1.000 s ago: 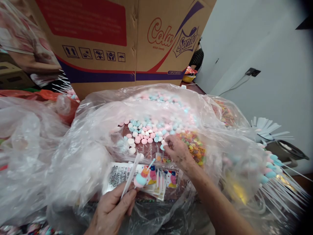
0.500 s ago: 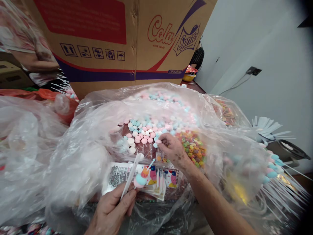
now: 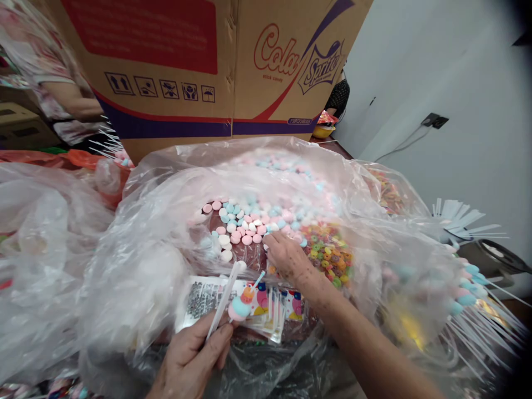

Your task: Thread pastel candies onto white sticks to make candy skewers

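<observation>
My left hand [image 3: 192, 352] is closed round white plastic sticks [image 3: 223, 299] and a candy skewer [image 3: 241, 307] that carries pink and blue pieces with orange rings above them. Further forward, my right hand [image 3: 286, 256] bends its fingers down at the edge of the pink, blue and white marshmallow candies [image 3: 247, 227]. Its fingertips are partly hidden, so what they pinch cannot be made out. Colourful ring gummies [image 3: 330, 255] lie just right of that hand. Printed plastic packets [image 3: 266, 313] rest beneath the skewer.
Clear plastic sheeting [image 3: 145, 249] surrounds the candies. A large cardboard box [image 3: 174, 111] stands behind. To the right are finished-looking candy sticks [image 3: 467, 285], white sticks [image 3: 461, 216] and a dark pot [image 3: 486, 255]. Another person's arm [image 3: 75, 102] shows at far left.
My right hand has shifted slightly left, and its fingers have turned down, hiding the pink candy seen at the fingertips before. My left hand keeps its hold, nearly still.
</observation>
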The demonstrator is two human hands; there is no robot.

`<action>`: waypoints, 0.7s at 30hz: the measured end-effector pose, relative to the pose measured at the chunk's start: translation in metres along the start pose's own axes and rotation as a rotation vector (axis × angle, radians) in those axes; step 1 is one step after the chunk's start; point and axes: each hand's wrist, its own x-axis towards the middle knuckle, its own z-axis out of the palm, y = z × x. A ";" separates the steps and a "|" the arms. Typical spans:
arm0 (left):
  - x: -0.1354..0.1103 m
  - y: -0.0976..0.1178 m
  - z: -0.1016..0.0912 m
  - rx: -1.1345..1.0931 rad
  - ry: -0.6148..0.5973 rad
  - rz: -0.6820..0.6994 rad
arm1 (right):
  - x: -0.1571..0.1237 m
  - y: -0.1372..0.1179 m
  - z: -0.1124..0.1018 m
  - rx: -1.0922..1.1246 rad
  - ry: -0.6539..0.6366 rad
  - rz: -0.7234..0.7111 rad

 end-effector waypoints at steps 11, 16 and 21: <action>0.002 -0.001 -0.002 -0.016 0.020 -0.009 | -0.008 0.002 -0.020 0.180 0.051 0.225; 0.002 0.009 -0.003 0.015 0.077 -0.059 | -0.009 -0.010 -0.024 0.315 0.008 -0.069; 0.002 0.012 -0.002 -0.028 0.101 -0.028 | -0.013 -0.017 -0.014 0.202 -0.030 -0.214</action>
